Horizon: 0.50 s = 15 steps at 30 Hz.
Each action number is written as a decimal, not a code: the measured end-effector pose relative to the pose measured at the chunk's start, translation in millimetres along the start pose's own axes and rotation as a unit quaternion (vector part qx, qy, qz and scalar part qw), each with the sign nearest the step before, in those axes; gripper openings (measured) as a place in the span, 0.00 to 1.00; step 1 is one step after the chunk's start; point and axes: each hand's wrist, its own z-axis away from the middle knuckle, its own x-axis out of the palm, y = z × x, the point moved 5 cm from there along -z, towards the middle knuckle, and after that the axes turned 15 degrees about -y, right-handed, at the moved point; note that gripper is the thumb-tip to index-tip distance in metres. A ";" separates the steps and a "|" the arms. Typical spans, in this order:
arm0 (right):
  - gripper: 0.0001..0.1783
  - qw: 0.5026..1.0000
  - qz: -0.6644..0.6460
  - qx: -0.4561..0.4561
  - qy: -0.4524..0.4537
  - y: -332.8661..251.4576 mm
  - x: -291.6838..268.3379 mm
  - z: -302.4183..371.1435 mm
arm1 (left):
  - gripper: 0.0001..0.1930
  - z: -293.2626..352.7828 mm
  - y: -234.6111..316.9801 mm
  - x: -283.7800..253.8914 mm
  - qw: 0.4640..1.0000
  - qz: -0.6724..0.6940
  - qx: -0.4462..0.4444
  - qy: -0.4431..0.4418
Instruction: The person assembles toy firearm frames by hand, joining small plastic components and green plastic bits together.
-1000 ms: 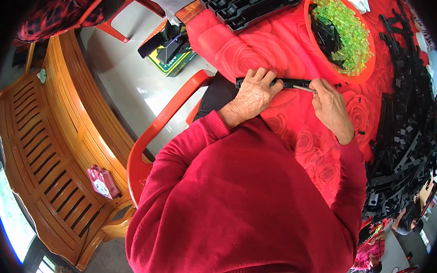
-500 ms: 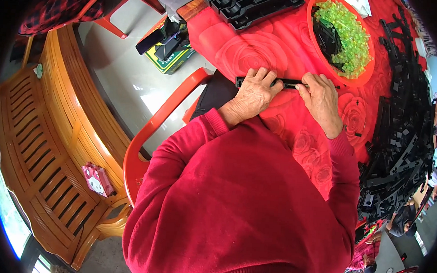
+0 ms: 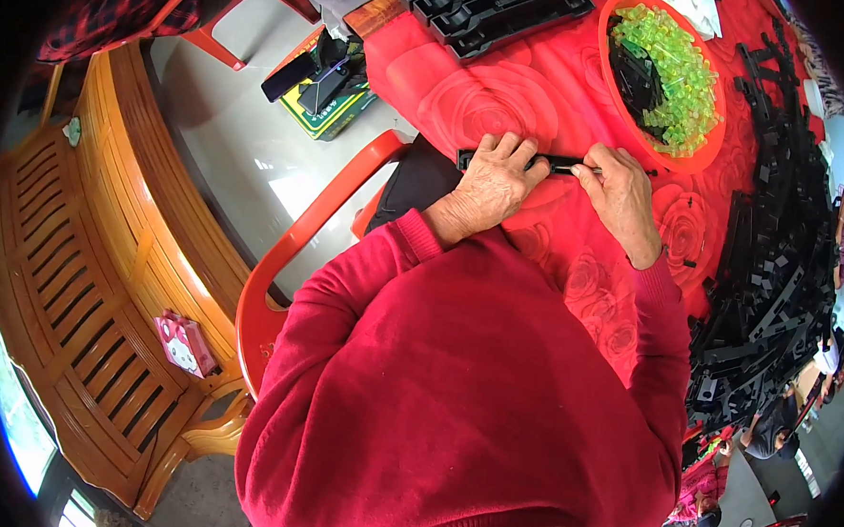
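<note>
A long, narrow black plastic strip (image 3: 563, 164) lies crosswise on the red rose-patterned tablecloth. My left hand (image 3: 501, 181) is closed over its left part, the fingers curled across it and the thumb pressing near its middle. At its right part my right hand (image 3: 617, 190) pinches it between thumb and fingertips. Part of the strip is hidden under both hands. Just beyond my right hand stands an orange-red basin (image 3: 710, 156) holding small yellow-green translucent pieces (image 3: 676, 67) and black parts (image 3: 634, 79).
Black ridged trays (image 3: 492, 19) are stacked at the far edge of the table. A large heap of black plastic parts (image 3: 770, 272) covers the right side. To my left are a red chair (image 3: 294, 238), a wooden bench (image 3: 104, 314) and a box (image 3: 329, 116) on the floor.
Both hands keep their hold on the black strip with hardly any movement. The whole view has shifted very slightly.
</note>
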 end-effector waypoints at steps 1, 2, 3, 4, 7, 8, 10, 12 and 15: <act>0.11 1.000 0.003 0.001 -0.002 0.2 0.5 -0.4 | 0.15 -0.1 -0.3 0.2 1.000 0.002 0.000 0.002; 0.11 1.000 0.002 0.001 -0.002 0.0 0.5 -0.6 | 0.15 0.0 -0.5 0.4 1.000 0.003 0.001 0.003; 0.10 1.000 -0.006 0.003 -0.006 0.2 0.3 -1.1 | 0.15 -0.1 -0.8 0.9 1.000 0.004 0.000 0.003; 0.09 1.000 -0.014 0.005 -0.010 0.5 0.4 -1.8 | 0.14 0.1 -0.8 1.0 1.000 0.005 0.002 0.007; 0.10 1.000 -0.008 0.013 -0.015 3.9 3.1 -3.0 | 0.14 -1.1 0.2 1.1 1.000 0.005 0.003 0.014; 0.10 1.000 -0.008 0.015 -0.016 4.3 2.3 -3.5 | 0.14 -1.7 0.3 1.0 1.000 0.003 0.001 0.019; 0.11 1.000 -0.012 0.015 -0.025 2.6 1.8 -5.4 | 0.14 -0.9 0.2 2.1 1.000 0.002 0.001 0.022; 0.11 0.999 -0.008 0.018 -0.033 3.2 2.6 -6.6 | 0.14 -1.3 0.6 2.4 1.000 0.002 0.004 0.024; 0.12 0.999 -0.002 0.028 -0.046 3.8 3.9 -7.5 | 0.13 -1.8 1.6 1.5 0.999 0.008 0.009 0.032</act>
